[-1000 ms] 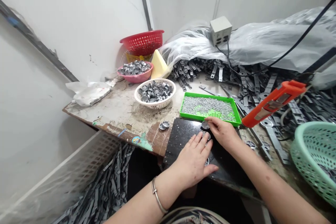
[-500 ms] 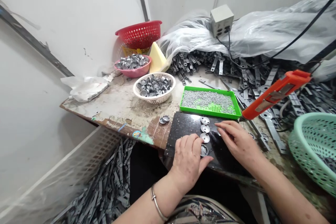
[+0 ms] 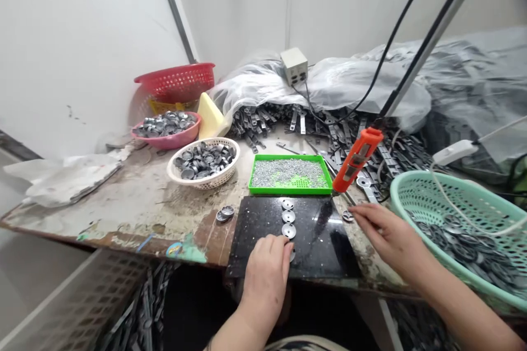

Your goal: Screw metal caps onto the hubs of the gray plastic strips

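Several round metal discs stand in a column on a black stone slab (image 3: 259,241). At the column's near end, my left hand (image 3: 267,269) has its fingers closed at a round metal disc (image 3: 292,255), which they partly cover. Just beyond it lies another shallow metal disc (image 3: 289,231) with small holes. Off the slab's right edge, my right hand (image 3: 381,227) pinches at a spoked round metal piece (image 3: 348,215). An orange electric screwdriver (image 3: 358,159) hangs tip down beyond the slab, near a green tray (image 3: 290,191) of small silvery pins or screws.
A white basket (image 3: 206,182) and a pink basin (image 3: 168,141) hold round metal parts at left. Two loose discs (image 3: 225,213) lie left of the slab. A mint green basket (image 3: 415,184) stands at right. Long metal parts (image 3: 255,120) are heaped under plastic sheeting at the back.
The view has swung right. My right hand has moved from above the slab out to the spoked piece beyond its right edge. My left thumb has closed in towards the fingers at the nearest disc.
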A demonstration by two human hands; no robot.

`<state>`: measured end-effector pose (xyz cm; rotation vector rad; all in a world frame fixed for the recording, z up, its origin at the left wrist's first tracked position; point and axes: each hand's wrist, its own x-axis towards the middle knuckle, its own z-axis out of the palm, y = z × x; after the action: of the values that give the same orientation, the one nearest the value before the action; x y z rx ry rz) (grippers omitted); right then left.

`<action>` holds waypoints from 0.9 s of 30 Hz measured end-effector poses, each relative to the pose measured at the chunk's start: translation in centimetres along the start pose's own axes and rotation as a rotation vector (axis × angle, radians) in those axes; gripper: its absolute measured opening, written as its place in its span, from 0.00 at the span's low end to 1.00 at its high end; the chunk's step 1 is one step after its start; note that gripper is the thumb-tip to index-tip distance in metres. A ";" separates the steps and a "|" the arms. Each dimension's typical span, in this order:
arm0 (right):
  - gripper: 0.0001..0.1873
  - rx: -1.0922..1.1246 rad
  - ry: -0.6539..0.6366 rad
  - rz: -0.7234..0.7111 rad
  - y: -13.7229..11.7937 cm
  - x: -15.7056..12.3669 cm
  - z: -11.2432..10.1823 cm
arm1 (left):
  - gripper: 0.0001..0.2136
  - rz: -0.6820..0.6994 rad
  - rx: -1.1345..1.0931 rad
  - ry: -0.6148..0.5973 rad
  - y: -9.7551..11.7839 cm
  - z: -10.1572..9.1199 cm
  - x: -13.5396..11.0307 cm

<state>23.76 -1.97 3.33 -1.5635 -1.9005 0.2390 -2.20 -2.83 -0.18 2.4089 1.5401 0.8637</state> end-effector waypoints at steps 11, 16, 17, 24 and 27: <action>0.05 -0.161 0.156 0.321 6.7 6.8 5.5 | 0.09 0.043 0.208 0.353 -1.4 0.0 -0.3; 0.05 0.018 0.222 0.401 5.4 6.3 3.7 | 0.09 0.081 0.206 0.422 -1.7 0.0 -0.5; 0.07 0.073 0.222 0.410 4.7 5.6 3.3 | 0.09 0.088 0.195 0.424 -1.7 0.0 -0.5; 0.14 0.442 0.284 0.438 -2.7 -3.1 -0.1 | 0.09 0.058 0.119 0.363 -1.3 -0.1 -1.0; 0.13 0.096 0.465 0.237 -4.8 -5.3 -1.2 | 0.10 0.029 0.111 0.325 -1.0 0.0 -1.3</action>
<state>20.94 -8.50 4.85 -1.6120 -1.3309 0.0572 -3.35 -3.55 -1.11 2.4675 1.7047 1.2594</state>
